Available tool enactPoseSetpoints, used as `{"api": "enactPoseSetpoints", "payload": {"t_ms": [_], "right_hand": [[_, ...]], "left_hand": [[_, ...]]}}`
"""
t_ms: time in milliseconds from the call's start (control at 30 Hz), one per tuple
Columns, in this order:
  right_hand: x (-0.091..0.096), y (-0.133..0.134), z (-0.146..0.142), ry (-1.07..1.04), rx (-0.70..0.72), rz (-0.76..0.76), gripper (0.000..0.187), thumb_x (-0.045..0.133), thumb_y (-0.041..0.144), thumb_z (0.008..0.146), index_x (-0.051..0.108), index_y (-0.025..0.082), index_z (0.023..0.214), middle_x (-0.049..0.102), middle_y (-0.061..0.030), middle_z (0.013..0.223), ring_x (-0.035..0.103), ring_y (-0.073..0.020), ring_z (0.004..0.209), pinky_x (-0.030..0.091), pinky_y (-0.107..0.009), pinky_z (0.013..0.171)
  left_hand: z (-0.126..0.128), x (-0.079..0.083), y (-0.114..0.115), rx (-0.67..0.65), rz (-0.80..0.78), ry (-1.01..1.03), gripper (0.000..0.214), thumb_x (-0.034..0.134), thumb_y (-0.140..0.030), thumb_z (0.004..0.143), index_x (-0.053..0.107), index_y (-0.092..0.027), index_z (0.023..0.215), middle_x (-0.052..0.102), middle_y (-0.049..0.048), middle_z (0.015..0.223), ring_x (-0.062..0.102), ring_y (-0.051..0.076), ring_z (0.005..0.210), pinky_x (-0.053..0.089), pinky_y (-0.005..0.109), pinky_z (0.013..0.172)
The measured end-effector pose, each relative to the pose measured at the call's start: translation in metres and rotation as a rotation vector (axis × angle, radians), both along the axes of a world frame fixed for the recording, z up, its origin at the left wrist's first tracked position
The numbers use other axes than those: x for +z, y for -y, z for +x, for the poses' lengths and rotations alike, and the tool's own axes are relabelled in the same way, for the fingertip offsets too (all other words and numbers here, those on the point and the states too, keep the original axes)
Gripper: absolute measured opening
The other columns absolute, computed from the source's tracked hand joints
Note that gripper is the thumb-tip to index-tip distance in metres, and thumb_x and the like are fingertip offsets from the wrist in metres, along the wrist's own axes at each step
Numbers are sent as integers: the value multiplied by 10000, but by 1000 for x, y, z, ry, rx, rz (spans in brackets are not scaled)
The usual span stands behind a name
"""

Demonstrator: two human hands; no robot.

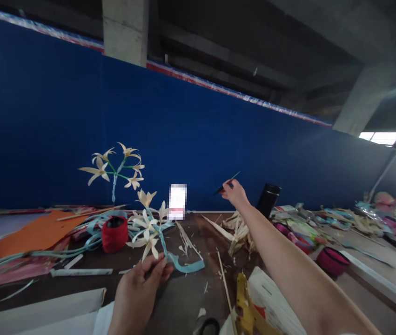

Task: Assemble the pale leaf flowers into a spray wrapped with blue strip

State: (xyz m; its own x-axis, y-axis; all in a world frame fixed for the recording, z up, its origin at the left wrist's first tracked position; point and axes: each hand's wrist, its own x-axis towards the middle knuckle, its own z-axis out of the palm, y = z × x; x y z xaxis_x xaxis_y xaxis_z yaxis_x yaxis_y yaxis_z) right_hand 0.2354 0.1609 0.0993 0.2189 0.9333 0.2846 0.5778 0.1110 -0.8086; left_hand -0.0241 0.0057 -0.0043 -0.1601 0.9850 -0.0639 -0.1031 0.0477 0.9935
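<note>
My left hand [141, 284] is closed around the stem of a handmade flower sprig [148, 218] with cream petals and a pale blue ribbon-wrapped stalk, its loose ribbon tail [187, 267] trailing right. My right hand [234, 191] is stretched far forward and raised, pinching a thin dark stick-like tool [227, 182] that I cannot name. Below that hand lies a heap of dried husk strips [237, 230] on the dark table [180, 298].
A finished flower branch [116, 168] stands upright at the back left. A red spool [114, 234], orange paper [39, 232], blue ribbon strips [61, 253], a black cup [268, 199], a pink bowl [332, 260], a yellow object [244, 307] and a blue wall [218, 149] surround the work.
</note>
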Motion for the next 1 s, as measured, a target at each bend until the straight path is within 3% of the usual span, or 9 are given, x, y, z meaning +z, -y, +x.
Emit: {"api": "enactPoseSetpoints", "payload": {"t_ms": [133,267,367,433,467,533,667,833,1000], "right_hand": [[-3,75,-29,-373,245,-37,315,352,368,907,459,170,1127,637,-63,853,618,-144,741,492,-300,672],[-36,166,-52,-617,414,-196,399,392,464,868,562,156,1057,601,-28,683,575,-133,599,511,-332,621],[-70,217,-66,-1042,447,-496,439,455,510,827,591,162,1058,562,3,609,503,-97,473,487,-265,487],[-92,240,-73,-1179,445,-729,409,501,479,807,608,151,1028,576,-4,617,510,-95,460,465,-240,456],[-102,248,-77,-1209,451,-758,357,551,428,788,615,153,1008,590,-5,631,522,-92,469,462,-230,475],[-117,259,-81,-1238,544,-651,308,638,336,748,623,144,988,629,-23,703,572,-92,558,455,-213,567],[-139,268,-86,-1293,724,-548,520,780,345,594,608,164,1051,651,-21,752,614,-130,652,459,-277,682],[-152,262,-90,-1306,593,-540,575,778,187,552,576,170,1090,671,-26,735,612,-115,590,430,-217,544],[-155,264,-95,-1246,577,-510,645,827,323,506,530,203,1065,651,9,651,591,-97,545,374,-180,501]], "left_hand": [[-4,-5,-2,-41,21,-3,331,658,-400,580,657,-155,802,730,10,670,687,195,696,551,254,653],[-5,-7,-3,-114,7,-89,267,647,-362,620,671,-157,788,727,11,657,686,188,689,544,243,631],[-5,-8,-3,-148,-17,-63,248,666,-338,607,674,-156,776,724,14,642,684,188,682,545,248,632],[-5,-9,-2,-155,-2,-55,258,676,-334,606,675,-156,792,730,22,681,685,193,701,548,259,650],[-6,-9,-2,-155,2,-55,267,681,-338,605,676,-155,799,730,26,691,685,198,707,549,265,653],[-6,-9,-1,-158,12,-62,282,687,-350,603,677,-153,805,730,29,696,685,204,715,552,273,655],[-5,-10,-1,-169,29,-70,290,694,-363,592,675,-152,791,727,23,685,683,189,698,553,265,659],[-6,-13,-2,-186,51,-62,284,686,-353,607,669,-149,804,726,18,703,681,179,699,551,258,665],[-10,-5,2,-236,69,-92,301,674,-385,632,670,-157,828,724,5,720,680,180,737,545,250,688]]}}
